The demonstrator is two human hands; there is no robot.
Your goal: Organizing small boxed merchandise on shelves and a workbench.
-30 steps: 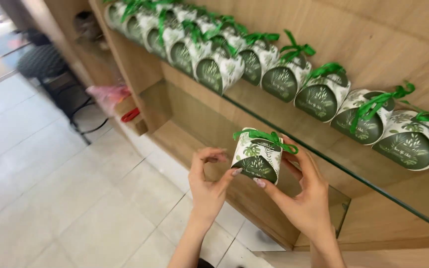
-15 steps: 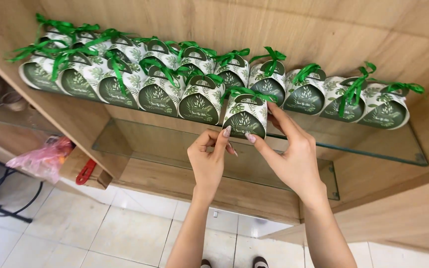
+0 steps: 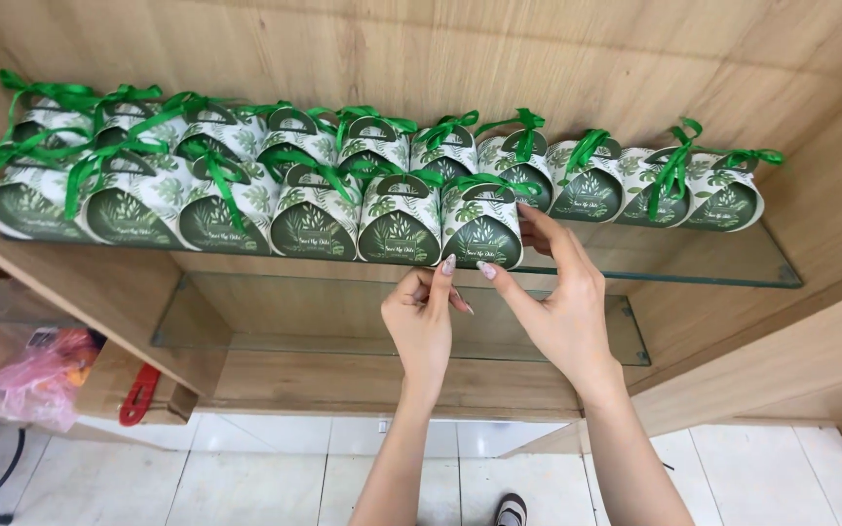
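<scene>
Two rows of small white gift boxes with green leaf print and green ribbon bows stand on a glass shelf (image 3: 694,263). At the right end of the front row sits one such gift box (image 3: 481,226). My right hand (image 3: 557,302) wraps around its right side, thumb at its lower front edge. My left hand (image 3: 423,321) is just below it, index fingertip touching its bottom front edge, the other fingers curled with nothing in them.
A lower glass shelf (image 3: 246,336) sits beneath in the wooden cabinet. A pink plastic bag (image 3: 26,380) and a red object (image 3: 138,394) lie at the lower left. White tiled floor (image 3: 275,477) is below, with a shoe tip (image 3: 511,508).
The box was held in both hands away from the shelf; it now stands at the right end of the front row, with both hands still at it. The view has swung to face the shelf.
</scene>
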